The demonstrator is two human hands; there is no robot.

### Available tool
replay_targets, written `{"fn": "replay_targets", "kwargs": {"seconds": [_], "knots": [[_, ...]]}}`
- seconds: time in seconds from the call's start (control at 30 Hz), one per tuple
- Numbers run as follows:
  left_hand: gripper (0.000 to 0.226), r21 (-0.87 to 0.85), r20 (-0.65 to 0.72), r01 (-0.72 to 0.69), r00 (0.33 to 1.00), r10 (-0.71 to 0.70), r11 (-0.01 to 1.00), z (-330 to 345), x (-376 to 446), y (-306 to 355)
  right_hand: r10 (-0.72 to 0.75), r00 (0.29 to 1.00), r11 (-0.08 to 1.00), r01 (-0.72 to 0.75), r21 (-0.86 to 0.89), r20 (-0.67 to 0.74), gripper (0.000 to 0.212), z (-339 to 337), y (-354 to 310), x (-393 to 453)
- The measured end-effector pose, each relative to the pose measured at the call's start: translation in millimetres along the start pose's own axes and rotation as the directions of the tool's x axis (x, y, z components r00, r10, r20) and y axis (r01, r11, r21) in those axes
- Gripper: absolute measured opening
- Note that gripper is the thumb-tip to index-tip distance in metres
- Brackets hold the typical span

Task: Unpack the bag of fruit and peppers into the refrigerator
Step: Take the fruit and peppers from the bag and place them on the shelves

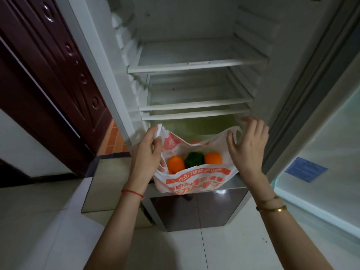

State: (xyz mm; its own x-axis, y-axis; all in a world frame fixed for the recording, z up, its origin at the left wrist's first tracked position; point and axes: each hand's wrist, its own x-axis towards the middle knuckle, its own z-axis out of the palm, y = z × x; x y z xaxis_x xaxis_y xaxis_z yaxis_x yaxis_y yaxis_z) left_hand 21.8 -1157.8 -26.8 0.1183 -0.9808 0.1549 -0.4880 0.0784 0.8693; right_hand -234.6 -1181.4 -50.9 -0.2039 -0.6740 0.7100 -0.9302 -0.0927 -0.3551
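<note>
A white plastic bag (194, 182) with orange print rests on the front edge of the refrigerator's lowest compartment, its mouth spread wide. Inside lie two oranges (176, 164) (213, 158) with a green pepper (193, 159) between them. My left hand (147, 152) pinches the bag's left handle and holds that side up. My right hand (248, 143) is at the bag's right handle with fingers spread; whether it grips the handle I cannot tell. The refrigerator (194, 67) stands open with bare white shelves above the bag.
The open refrigerator door (321, 152) stands at the right, with a blue label on it. A dark red wooden door (48, 75) is at the left. The closed lower freezer door (194, 211) is below the bag. Pale floor tiles (48, 230) lie underneath.
</note>
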Motion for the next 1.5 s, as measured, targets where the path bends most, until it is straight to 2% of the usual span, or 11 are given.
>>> {"fn": "replay_targets", "kwargs": {"seconds": [0.07,0.17,0.27,0.4,0.47,0.57,0.73,1.0,1.17,1.3,1.5], "knots": [[0.037,-0.008,0.009,-0.005,1.000,0.005,1.000,2.7,-1.2,-0.6,-0.208,0.978,0.977,0.207,-0.047,-0.033,0.022,-0.3,-5.6,-2.9],[0.037,-0.018,0.018,0.006,1.000,-0.006,1.000,5.5,-1.1,0.3,-0.436,0.876,0.898,0.409,0.160,0.205,0.010,13.6,-7.3,-7.6],[0.039,-0.041,0.021,0.014,1.000,-0.013,0.999,6.2,-1.5,1.4,-0.360,0.706,0.932,0.308,0.193,0.610,0.018,30.4,-2.7,-10.0],[0.041,-0.041,0.031,0.001,1.000,0.000,0.999,5.1,0.9,-1.7,-0.238,0.580,0.969,0.198,0.149,0.779,0.015,49.8,11.7,-8.2],[0.042,-0.039,0.037,-0.016,0.999,0.018,0.999,3.6,2.2,-4.4,-0.181,0.581,0.975,0.210,0.069,0.793,0.056,62.9,28.7,-6.5],[0.042,-0.005,0.059,-0.023,0.998,0.024,1.000,3.9,2.2,-11.1,-0.055,0.485,0.966,0.247,-0.076,0.873,0.122,77.7,50.2,-7.0],[0.041,0.042,0.113,-0.020,0.993,0.015,0.999,11.8,3.1,-25.5,0.039,0.377,0.931,0.323,-0.171,0.925,0.135,95.7,65.7,-14.5],[0.044,0.002,0.151,-0.048,0.987,0.047,0.999,14.9,11.3,-26.5,0.019,0.538,0.933,0.293,-0.208,0.843,0.070,115.4,54.1,-20.9],[0.045,0.003,0.128,-0.061,0.990,0.060,0.998,19.6,13.4,-19.7,0.108,0.505,0.867,0.374,-0.330,0.856,0.085,117.4,47.2,-26.7],[0.045,-0.005,0.112,-0.049,0.993,0.049,0.999,22.6,15.4,-17.9,0.077,0.490,0.868,0.395,-0.300,0.868,0.074,119.7,48.2,-26.7],[0.046,-0.056,0.083,-0.009,0.996,0.014,0.998,26.8,18.8,-13.3,0.030,0.511,0.997,0.052,-0.065,0.859,0.079,113.6,55.0,-22.8]]}}
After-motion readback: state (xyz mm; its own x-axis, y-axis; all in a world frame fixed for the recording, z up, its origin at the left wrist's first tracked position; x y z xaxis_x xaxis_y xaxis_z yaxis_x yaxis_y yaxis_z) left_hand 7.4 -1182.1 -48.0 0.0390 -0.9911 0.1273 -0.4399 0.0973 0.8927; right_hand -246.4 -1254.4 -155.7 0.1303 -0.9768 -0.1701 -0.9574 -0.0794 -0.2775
